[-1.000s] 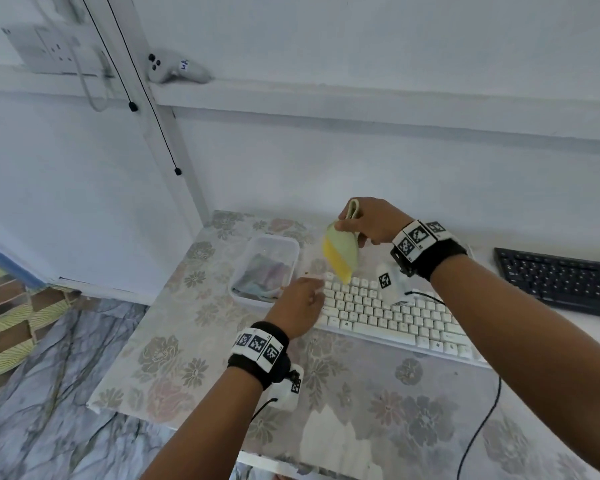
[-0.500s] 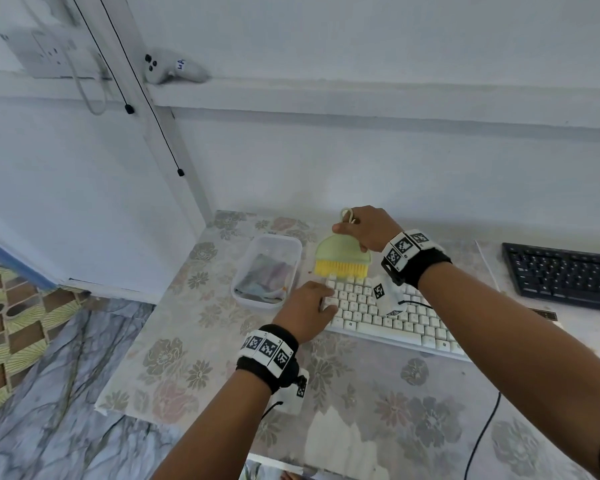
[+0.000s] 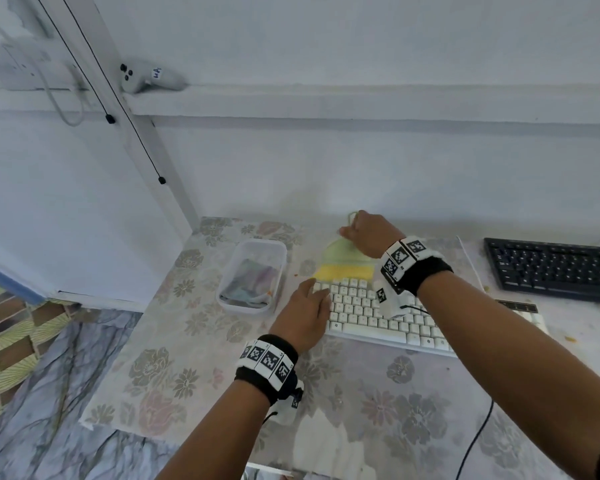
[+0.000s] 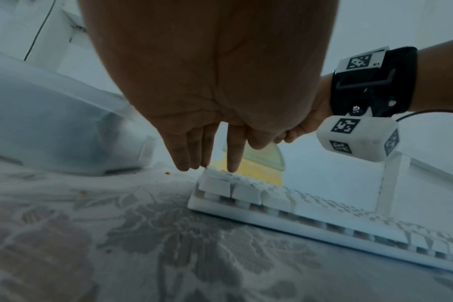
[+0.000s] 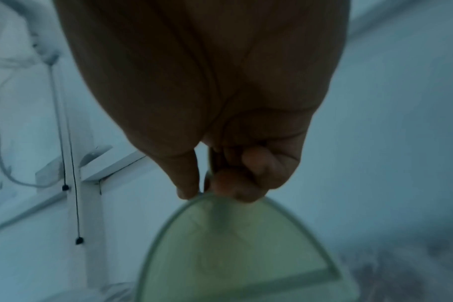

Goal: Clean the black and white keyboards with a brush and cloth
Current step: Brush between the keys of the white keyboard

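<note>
A white keyboard (image 3: 371, 313) lies across the flowered table, and a black keyboard (image 3: 551, 268) lies at the far right. My right hand (image 3: 369, 233) grips the handle of a green brush (image 3: 343, 259), whose yellow bristles touch the white keyboard's top row. The brush body (image 5: 236, 251) fills the right wrist view, pinched by my fingers (image 5: 236, 183). My left hand (image 3: 305, 310) rests with straight fingers (image 4: 232, 155) on the keyboard's left end (image 4: 220, 183), holding it down.
A clear plastic tub (image 3: 253, 275) with folded cloth inside stands left of the white keyboard. A black cable (image 3: 475, 441) trails off the front right. Small orange crumbs (image 4: 167, 173) lie beside the keyboard. The wall runs close behind the table.
My right hand lowered the brush from above the keyboard and turned its bristles down onto the top row. The left hand stayed on the keyboard's left end.
</note>
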